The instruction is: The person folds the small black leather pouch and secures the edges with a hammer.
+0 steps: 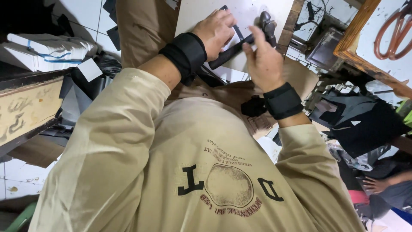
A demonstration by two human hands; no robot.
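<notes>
My left hand (216,31) pinched the black strip (229,50) flat against the pale board (253,13). The strip ran slantwise across the board's near edge. My right hand (264,60) hovered just beside it, fingers loosely spread, holding nothing.

we see few such items. well to the left of the left hand (216,30), a stack of flat white packages (45,51) with blue line markings lies on a ledge. just beside it, nearer the hand, a small blank white square card or label (89,69) sits tilted. below these, a long pale board sign (25,109) carries faded dark markings.
</notes>
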